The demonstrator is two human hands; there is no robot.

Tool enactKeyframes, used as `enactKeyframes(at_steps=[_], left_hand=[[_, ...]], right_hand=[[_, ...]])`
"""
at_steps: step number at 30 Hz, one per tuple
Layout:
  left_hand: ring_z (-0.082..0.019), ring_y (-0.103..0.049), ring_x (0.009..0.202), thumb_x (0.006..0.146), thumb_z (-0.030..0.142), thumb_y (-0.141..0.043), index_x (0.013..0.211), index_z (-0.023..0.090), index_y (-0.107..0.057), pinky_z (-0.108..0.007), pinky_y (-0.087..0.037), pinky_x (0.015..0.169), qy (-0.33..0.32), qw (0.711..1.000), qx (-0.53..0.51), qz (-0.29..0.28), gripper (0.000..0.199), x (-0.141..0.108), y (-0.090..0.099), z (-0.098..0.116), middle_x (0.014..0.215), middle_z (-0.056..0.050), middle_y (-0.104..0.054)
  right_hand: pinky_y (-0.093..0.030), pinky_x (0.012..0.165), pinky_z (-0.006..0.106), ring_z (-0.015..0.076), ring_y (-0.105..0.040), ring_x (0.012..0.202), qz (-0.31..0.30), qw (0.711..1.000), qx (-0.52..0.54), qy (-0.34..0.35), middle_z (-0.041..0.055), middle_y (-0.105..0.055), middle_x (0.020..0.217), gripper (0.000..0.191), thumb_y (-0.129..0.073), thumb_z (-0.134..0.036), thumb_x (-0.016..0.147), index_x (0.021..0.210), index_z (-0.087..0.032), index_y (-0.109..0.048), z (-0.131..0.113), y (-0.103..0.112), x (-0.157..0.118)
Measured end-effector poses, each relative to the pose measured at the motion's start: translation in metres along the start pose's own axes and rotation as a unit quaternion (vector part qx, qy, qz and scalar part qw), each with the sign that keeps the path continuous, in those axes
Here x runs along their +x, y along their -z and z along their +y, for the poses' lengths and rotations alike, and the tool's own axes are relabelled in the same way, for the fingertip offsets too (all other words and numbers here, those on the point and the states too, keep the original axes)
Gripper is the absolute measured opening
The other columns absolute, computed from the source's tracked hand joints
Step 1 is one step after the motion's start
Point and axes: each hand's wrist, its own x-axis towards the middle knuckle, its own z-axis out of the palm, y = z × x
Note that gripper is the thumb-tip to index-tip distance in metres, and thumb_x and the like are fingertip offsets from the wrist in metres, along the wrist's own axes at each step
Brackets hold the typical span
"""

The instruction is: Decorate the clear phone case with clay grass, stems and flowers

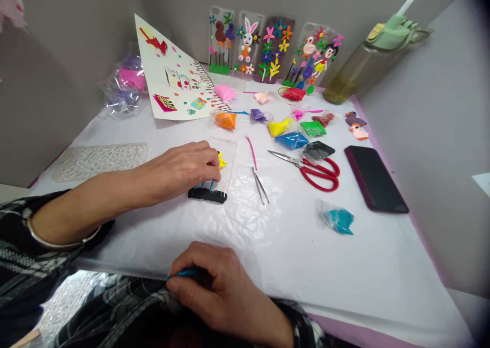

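My left hand (191, 165) is over a clear phone case (228, 177) lying on the white table cover. Its fingers are bent together with the tips down at the case, and what they pinch, if anything, is hidden. Thin teal clay stems (212, 185) rise from a black clay strip (207, 196) along the case's near end. A yellow clay figure (222, 160) peeks out beyond the fingers. At the table's front edge, my right hand (225, 287) is closed with a thin teal clay strip (187, 273) between thumb and forefinger.
Tweezers (260, 186), a pink clay strip (251, 152) and red-handled scissors (306, 169) lie right of the case. A teal clay packet (339, 220) and a phone (375, 178) are farther right. Decorated cases (276, 47) and a bottle (356, 65) stand behind; a textured plate (101, 162) lies left.
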Motion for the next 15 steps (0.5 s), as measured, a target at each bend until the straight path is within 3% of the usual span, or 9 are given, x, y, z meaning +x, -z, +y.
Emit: enactKeyframes(at_steps=[8, 15], left_hand=[[-0.023, -0.064, 0.103, 0.109, 0.006, -0.047, 0.098, 0.024, -0.081, -0.034, -0.05, 0.088, 0.0, 1.0, 0.013, 0.019, 0.039, 0.0009, -0.0062, 0.001, 0.106, -0.006, -0.077], [-0.024, -0.064, 0.099, 0.108, 0.008, -0.057, 0.103, 0.02, -0.078, -0.033, -0.049, 0.085, -0.013, 0.999, 0.019, 0.047, 0.025, -0.002, -0.0084, 0.0007, 0.104, -0.007, -0.075]], right_hand=[[-0.056, 0.082, 0.023, 0.0144, -0.067, 0.079, -0.003, 1.0, 0.0, -0.012, -0.002, -0.073, 0.086, 0.013, -0.078, -0.027, 0.103, 0.091, -0.023, -0.077, -0.0008, -0.0002, -0.0017], [-0.056, 0.081, 0.024, 0.0146, -0.066, 0.076, -0.004, 1.0, -0.006, -0.004, -0.0008, -0.073, 0.085, 0.027, -0.077, -0.044, 0.107, 0.09, -0.022, -0.076, 0.0004, 0.0006, -0.0009]])
